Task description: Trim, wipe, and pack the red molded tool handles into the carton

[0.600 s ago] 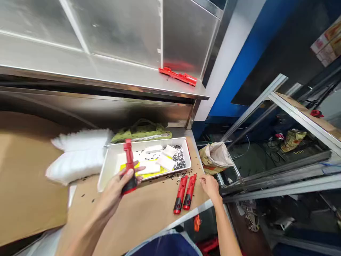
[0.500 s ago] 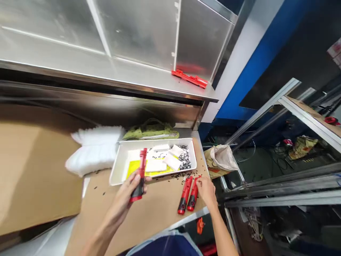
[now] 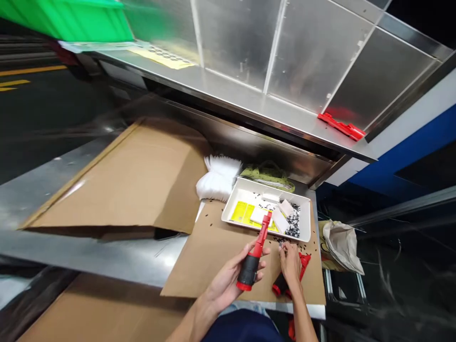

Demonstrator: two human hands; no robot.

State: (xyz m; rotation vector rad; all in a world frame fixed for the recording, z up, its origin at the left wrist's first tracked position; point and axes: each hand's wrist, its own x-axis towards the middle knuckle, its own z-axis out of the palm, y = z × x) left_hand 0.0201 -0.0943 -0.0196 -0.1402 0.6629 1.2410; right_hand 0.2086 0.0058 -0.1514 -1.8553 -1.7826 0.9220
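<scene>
Left grip: my left hand (image 3: 228, 279) is closed around a red-and-black tool body (image 3: 251, 263), thumb along one side and fingertips showing at the other.
Tool body: it slants in my palm, black section low, its narrow red end pointing up and away from me, in front of the white tray (image 3: 245, 192).
Right grip: my right hand (image 3: 292, 263) reaches down to the tray's near edge, fingers drawn narrow; I cannot tell whether they pinch anything.
Under my right hand: two more red-and-black bodies, one with its black part (image 3: 280, 285) showing to the left, the other with its red part (image 3: 304, 266) to the right; my hand partly hides both.
Tray contents: white blocks (image 3: 280, 221), yellow sheets (image 3: 242, 211) and a heap of small black parts (image 3: 293, 227) at the right end.
Work surface: a cardboard sheet (image 3: 199, 256), with loose black bits near the tray.
Behind the tray: a green pouch (image 3: 268, 175); a white stack (image 3: 218, 179) stands to its left.
Shelf above: a red piece (image 3: 342, 127) lies at the right end.
</scene>
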